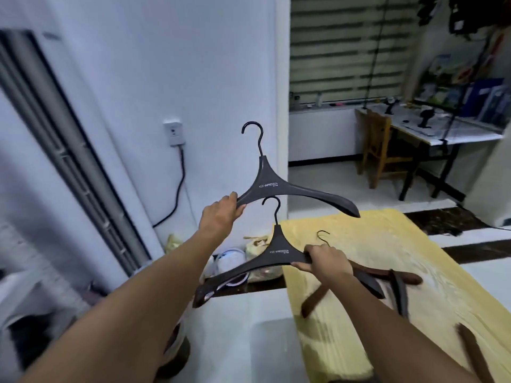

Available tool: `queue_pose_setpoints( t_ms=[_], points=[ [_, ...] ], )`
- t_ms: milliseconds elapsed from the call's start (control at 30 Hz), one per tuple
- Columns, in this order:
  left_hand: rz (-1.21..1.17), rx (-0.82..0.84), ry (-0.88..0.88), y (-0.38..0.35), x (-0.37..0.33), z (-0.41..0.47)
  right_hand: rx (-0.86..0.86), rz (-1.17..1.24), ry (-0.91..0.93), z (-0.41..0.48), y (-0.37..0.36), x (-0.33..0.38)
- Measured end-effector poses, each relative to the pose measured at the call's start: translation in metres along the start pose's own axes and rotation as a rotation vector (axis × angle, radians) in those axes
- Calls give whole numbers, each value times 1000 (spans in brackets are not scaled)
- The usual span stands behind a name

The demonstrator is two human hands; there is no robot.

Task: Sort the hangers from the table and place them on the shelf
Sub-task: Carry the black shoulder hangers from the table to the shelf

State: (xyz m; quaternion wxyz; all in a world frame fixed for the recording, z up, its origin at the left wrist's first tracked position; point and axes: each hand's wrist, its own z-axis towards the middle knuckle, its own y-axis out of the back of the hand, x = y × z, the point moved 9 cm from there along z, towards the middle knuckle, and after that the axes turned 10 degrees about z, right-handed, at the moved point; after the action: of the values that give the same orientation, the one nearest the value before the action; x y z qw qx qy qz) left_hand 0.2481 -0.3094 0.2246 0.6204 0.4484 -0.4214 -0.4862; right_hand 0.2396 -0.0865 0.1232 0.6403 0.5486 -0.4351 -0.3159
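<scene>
Fingers [233, 197] of L hand [221, 217] curl round upper grey hanger [272, 186], held in air above the far-left corner of the yellow cloth [359, 236]. R hand [325, 262] grips lower grey hanger [265, 258] at the cloth's left edge. Brown hangers [412, 278] lie on the cloth. Step: probably grey pair sorted out. Next: carry both to shelf, not in view.

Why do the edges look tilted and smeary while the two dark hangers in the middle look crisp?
Head view: the wide-angle lens tilts the grey wall strip at left. Head view: the upper dark hanger and lower dark hanger are sharp, white lettering visible. Head view: the brown hangers on the yellow cloth smear with motion blur. Head view: light is dim, bluish, without glare.
</scene>
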Motion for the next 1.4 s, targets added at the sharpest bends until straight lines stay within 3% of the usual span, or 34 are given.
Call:
queue_pose_setpoints(
  t_ms=[233, 767, 1400],
  points=[
    [54, 29, 194, 12, 103, -57, 6, 27, 145, 9, -10, 89],
    [89, 8, 437, 55, 265, -222, 38, 53, 471, -43, -25, 290],
    [134, 105, 964, 67, 455, -498, 150, -82, 894, -98, -74, 524]
  ],
)
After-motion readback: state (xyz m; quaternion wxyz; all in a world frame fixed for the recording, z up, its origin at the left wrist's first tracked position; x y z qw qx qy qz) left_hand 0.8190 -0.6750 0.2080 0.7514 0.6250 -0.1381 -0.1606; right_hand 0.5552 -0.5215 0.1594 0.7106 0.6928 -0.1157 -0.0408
